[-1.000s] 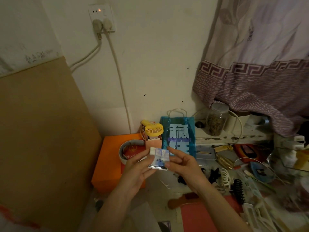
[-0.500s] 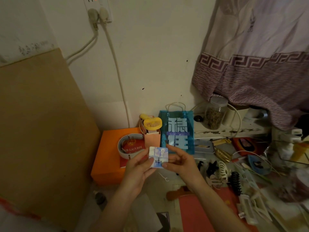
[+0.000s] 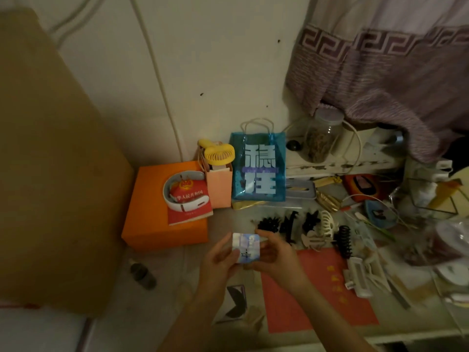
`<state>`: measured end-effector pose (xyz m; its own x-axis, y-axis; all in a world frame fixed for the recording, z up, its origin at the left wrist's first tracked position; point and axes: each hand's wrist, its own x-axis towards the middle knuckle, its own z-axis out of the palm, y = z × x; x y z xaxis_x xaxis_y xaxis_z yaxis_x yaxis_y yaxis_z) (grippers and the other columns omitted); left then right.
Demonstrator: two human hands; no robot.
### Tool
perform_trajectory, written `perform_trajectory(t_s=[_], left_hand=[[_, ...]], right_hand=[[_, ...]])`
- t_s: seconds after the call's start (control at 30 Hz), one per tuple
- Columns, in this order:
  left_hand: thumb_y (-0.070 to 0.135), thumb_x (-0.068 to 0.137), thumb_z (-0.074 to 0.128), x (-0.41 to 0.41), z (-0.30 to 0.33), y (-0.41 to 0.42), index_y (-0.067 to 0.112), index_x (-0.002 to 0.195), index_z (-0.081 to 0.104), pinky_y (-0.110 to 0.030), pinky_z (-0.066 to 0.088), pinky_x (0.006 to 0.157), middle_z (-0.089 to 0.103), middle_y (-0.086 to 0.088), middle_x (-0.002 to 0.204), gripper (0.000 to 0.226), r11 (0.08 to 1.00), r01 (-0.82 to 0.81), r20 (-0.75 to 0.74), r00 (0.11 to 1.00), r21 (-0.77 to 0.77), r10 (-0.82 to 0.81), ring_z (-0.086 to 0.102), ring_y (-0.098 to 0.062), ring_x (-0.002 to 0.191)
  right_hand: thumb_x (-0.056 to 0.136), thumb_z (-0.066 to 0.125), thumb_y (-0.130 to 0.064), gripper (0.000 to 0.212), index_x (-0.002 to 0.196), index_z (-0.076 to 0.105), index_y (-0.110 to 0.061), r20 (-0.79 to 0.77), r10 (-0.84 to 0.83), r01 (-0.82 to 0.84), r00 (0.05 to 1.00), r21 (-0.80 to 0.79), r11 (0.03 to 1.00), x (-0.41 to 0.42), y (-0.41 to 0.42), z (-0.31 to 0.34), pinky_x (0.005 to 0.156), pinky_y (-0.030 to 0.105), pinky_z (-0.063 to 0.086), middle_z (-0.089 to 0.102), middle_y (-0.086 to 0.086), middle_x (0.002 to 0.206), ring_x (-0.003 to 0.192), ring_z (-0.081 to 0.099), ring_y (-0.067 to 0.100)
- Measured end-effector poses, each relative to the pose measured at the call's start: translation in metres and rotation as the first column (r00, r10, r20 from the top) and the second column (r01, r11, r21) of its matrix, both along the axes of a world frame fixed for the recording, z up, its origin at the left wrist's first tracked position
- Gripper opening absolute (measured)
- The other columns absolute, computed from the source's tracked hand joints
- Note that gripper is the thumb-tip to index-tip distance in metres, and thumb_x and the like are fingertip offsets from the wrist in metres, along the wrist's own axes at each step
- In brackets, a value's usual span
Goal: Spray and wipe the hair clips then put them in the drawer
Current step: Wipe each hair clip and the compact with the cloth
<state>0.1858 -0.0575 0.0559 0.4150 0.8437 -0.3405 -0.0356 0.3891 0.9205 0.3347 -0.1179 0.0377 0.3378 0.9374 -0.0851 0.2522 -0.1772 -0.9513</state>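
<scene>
Both hands, left hand and right hand, pinched a small packet between them above the surface. The hair clips lay just behind, loose. A yellow fan stood in a peach bag on the orange box.

Left hand, right hand bare; forearms unsleeved.

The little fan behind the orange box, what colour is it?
Yellow. The handheld fan shows clearly in the head view, standing in a peach paper bag.
</scene>
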Motion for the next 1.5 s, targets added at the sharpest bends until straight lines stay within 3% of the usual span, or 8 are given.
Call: perform_trajectory(t_s=[0.1,0.27,0.43,0.63,0.7,1.0,1.2,1.5], left_hand=[[-0.002,0.091,0.057,0.012,-0.026,-0.010,0.002,0.125,0.059,-0.043,0.055,0.085,0.067,-0.019,0.114,0.034,0.998,-0.043,-0.057,0.998,-0.034,0.041,0.065,-0.033,0.104],[-0.003,0.087,0.063,0.034,-0.064,-0.026,0.020,0.117,0.061,-0.019,0.054,0.063,0.068,-0.001,0.096,0.038,0.993,-0.091,-0.135,0.988,-0.073,0.081,0.065,-0.012,0.085],[-0.004,0.087,0.061,0.054,-0.099,-0.034,0.002,0.120,0.062,-0.014,0.051,0.066,0.067,-0.019,0.109,0.034,1.000,-0.002,-0.278,0.960,-0.028,-0.006,0.065,-0.029,0.093],[0.002,0.089,0.062,0.073,-0.138,-0.035,0.012,0.111,0.065,-0.003,0.045,0.071,0.067,0.001,0.098,0.025,0.996,0.089,-0.363,0.927,-0.024,-0.092,0.061,0.002,0.083],[0.006,0.088,0.064,0.078,-0.148,-0.034,0.021,0.108,0.066,-0.006,0.047,0.075,0.068,0.011,0.096,0.024,0.993,0.115,-0.362,0.925,-0.028,-0.117,0.064,0.003,0.084],[0.000,0.082,0.069,0.097,-0.183,-0.024,0.009,0.120,0.064,-0.019,0.051,0.087,0.069,-0.005,0.112,0.039,0.978,0.205,-0.434,0.880,-0.021,-0.194,0.065,-0.014,0.099],[0.008,0.082,0.070,0.104,-0.195,-0.024,0.016,0.120,0.066,-0.005,0.041,0.089,0.068,0.002,0.113,0.038,0.956,0.279,-0.574,0.800,0.094,-0.176,0.061,-0.007,0.100],[0.004,0.076,0.075,0.106,-0.204,-0.026,0.014,0.118,0.066,-0.003,0.036,0.088,0.062,-0.004,0.111,0.044,0.950,0.278,-0.644,0.755,0.143,-0.124,0.058,-0.014,0.100]], right_hand=[[0.066,0.084,-0.002,0.064,0.121,0.058,-0.021,0.025,-0.023,0.024,0.999,-0.046,0.999,0.007,-0.013,-0.017,0.069,0.015,0.052,0.070,-0.011,0.094,0.085,0.068,0.000],[0.065,0.083,0.001,0.059,0.104,0.058,-0.036,0.097,-0.059,0.070,0.994,-0.120,0.990,0.022,-0.032,-0.049,0.060,0.003,0.044,0.063,-0.030,0.074,0.073,0.062,-0.016],[0.064,0.086,-0.005,0.051,0.102,0.063,-0.028,0.099,-0.079,0.099,0.992,-0.212,0.972,0.042,-0.042,-0.085,0.056,0.002,0.041,0.061,-0.028,0.066,0.067,0.060,-0.015],[0.058,0.090,-0.015,0.056,0.095,0.055,-0.039,0.057,-0.130,0.141,0.990,-0.283,0.949,0.059,-0.042,-0.121,0.055,0.003,0.042,0.062,-0.021,0.069,0.064,0.061,-0.013],[0.058,0.090,-0.014,0.053,0.095,0.057,-0.033,0.060,-0.146,0.158,0.987,-0.303,0.940,0.064,-0.041,-0.133,0.056,0.004,0.042,0.062,-0.020,0.071,0.063,0.060,-0.012],[0.067,0.083,0.000,0.044,0.108,0.066,0.002,0.073,-0.102,0.122,0.992,-0.373,0.920,0.094,-0.037,-0.170,0.061,0.000,0.040,0.069,0.016,0.090,0.062,0.055,-0.007],[0.073,0.078,-0.004,0.039,0.108,0.065,-0.014,-0.023,-0.073,0.055,0.997,-0.452,0.890,0.100,-0.036,-0.177,0.062,0.002,0.044,0.063,-0.017,0.084,0.068,0.059,-0.014],[0.062,0.079,0.010,0.054,0.113,0.065,0.002,0.167,-0.071,0.118,0.983,-0.289,0.950,0.100,-0.034,-0.174,0.068,-0.001,0.036,0.056,-0.001,0.089,0.071,0.044,-0.009]])
